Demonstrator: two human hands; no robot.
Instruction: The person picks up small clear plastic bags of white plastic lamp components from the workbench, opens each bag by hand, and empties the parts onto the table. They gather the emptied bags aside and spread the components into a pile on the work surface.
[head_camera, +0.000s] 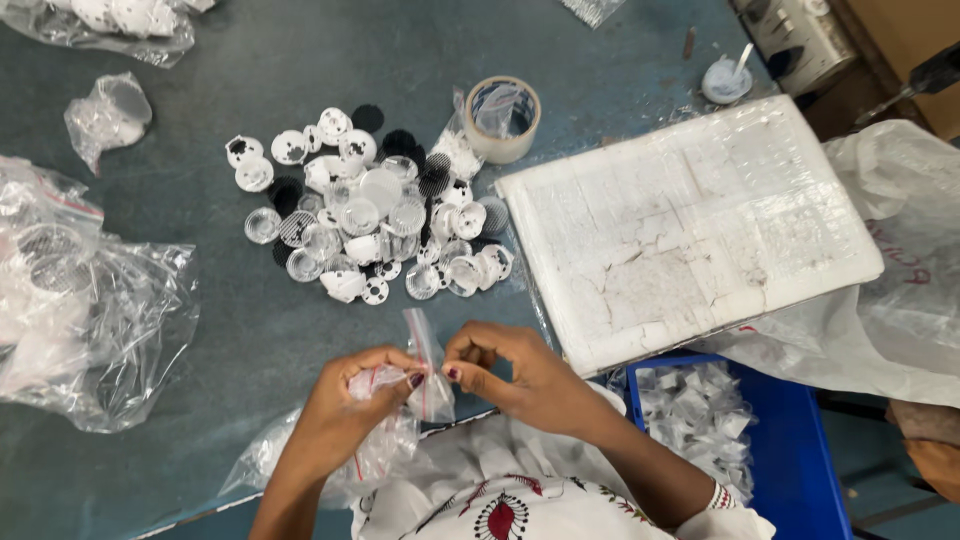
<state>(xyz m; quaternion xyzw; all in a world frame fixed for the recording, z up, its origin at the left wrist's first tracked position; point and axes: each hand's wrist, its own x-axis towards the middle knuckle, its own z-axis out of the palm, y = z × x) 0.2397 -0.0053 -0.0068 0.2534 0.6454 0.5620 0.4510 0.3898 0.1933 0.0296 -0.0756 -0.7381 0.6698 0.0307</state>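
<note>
My left hand (350, 400) and my right hand (505, 375) meet at the near edge of the table, both pinching the top of a small clear zip bag (430, 375) that holds a few white parts. The bag's upper corner sticks up between my fingertips. Just beyond my hands lies a heap of small round parts (370, 215), white, clear and black, spread on the grey-blue table (250, 330). Under my left wrist lies a bundle of clear bags (300, 460).
A tape roll (503, 120) sits behind the heap. A plastic-wrapped white slab (690, 225) lies to the right. A blue bin (790, 440) of filled bags stands at lower right. Crumpled clear bags (90, 310) lie at left. A small white cup (727, 80) stands far right.
</note>
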